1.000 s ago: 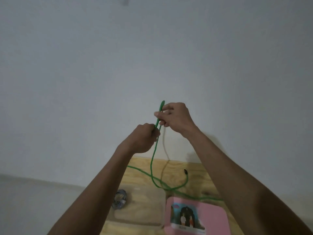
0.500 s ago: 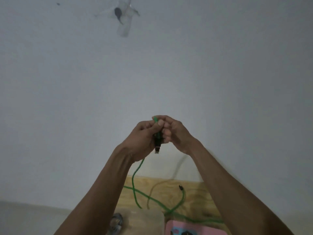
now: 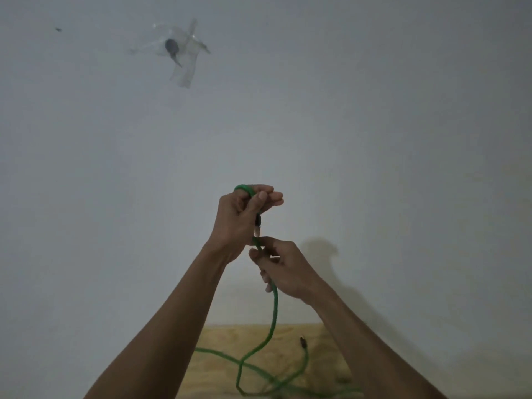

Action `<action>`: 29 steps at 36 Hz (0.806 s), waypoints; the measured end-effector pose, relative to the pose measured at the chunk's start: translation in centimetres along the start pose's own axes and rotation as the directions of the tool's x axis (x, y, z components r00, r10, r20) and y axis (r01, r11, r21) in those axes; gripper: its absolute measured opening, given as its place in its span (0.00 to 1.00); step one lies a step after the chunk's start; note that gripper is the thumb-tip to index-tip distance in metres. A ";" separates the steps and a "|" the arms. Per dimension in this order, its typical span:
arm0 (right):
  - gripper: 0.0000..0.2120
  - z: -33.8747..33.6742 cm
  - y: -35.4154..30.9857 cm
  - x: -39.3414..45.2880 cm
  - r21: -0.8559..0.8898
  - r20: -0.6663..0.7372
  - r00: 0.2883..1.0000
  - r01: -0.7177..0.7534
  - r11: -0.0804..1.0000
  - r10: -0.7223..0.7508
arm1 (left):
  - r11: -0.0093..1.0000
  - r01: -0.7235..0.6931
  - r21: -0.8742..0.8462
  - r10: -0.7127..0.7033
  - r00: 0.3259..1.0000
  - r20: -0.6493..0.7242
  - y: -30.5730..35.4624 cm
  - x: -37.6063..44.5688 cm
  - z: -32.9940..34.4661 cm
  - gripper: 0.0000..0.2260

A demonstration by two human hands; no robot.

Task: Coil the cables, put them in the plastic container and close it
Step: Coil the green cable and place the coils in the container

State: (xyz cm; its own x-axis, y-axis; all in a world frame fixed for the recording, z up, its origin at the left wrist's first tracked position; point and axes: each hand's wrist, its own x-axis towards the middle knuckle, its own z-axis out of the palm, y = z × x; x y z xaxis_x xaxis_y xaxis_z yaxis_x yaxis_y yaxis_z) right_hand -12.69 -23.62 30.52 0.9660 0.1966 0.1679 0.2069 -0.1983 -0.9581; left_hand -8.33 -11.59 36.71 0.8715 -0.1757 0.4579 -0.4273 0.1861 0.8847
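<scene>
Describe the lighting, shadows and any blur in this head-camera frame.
Head view: dim, flat, greyish light on the wall; a soft shadow of the hands falls on it just right of the right hand. The left hand and the green cable look fairly sharp; the cable goes smeared low on the wooden table. The frame edges darken slightly.

A pale wooden tabletop with a plywood-like grain shows as a strip at the bottom of the view, well below both grips and set against a plain wall. On it lie slack loops of a green cable, crossing over one another below the lower grip. One free end with a dark plug rests on the wood, below and slightly to the right of that grip.
</scene>
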 end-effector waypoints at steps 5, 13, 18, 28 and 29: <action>0.07 -1.6 0.2 -0.6 -0.125 -0.006 0.999 -0.034 0.992 0.034 | 0.961 -0.074 0.267 0.071 0.997 0.023 -2.1 0.5 -1.0 0.07; 0.06 -6.3 -2.6 0.6 -0.239 -0.078 0.978 0.170 0.956 -0.193 | 0.821 0.105 0.561 -0.286 0.927 0.245 -2.4 -0.9 -1.3 0.27; 0.07 -8.3 -4.6 2.0 -0.216 -0.179 0.932 0.275 0.937 -0.315 | 0.899 0.376 0.224 -0.437 0.806 0.399 -0.1 -2.4 1.2 0.32; 0.21 -5.8 -2.1 0.2 0.246 -0.108 0.984 0.166 0.955 -0.143 | 0.898 0.280 -0.340 -0.092 0.875 0.476 2.5 -1.0 3.9 0.11; 0.22 -5.3 -1.8 -0.3 0.203 -0.091 0.988 0.144 0.969 -0.127 | 0.906 0.255 -0.337 -0.082 0.888 0.452 2.7 -0.5 3.7 0.10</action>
State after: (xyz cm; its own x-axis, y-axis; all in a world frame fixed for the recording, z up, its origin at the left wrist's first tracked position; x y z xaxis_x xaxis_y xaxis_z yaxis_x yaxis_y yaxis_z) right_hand -12.48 -28.41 33.42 0.9419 0.1318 0.3089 0.3076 0.0306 -0.9510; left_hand -10.83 -14.60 39.19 0.7007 -0.6080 0.3734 -0.0841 0.4493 0.8894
